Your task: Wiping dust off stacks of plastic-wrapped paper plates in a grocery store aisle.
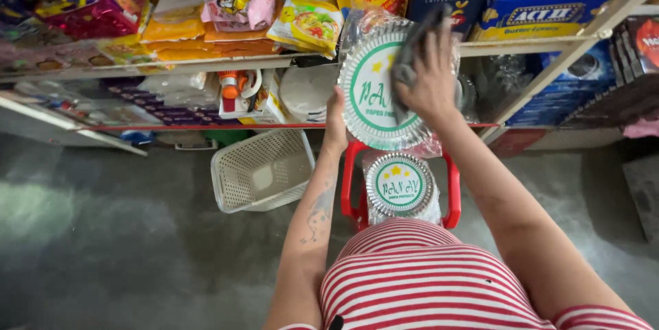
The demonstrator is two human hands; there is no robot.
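Before shop shelves point(206, 62), left grip point(335, 124) clasps wrapped paper plates point(374, 93); right grip point(429, 79) clutches grey cloth point(412, 48).

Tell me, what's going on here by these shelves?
A person in a red-and-white striped top holds up a wrapped pack of paper plates with the left hand and presses a dark cloth against its face with the right hand. A smaller pack of plates sits on a red stool below, beside a white basket.

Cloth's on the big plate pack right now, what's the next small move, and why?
Probably sweep the grey cloth down across the large plate pack: the right hand presses it only at the upper right, while the left hand steadies the left rim.
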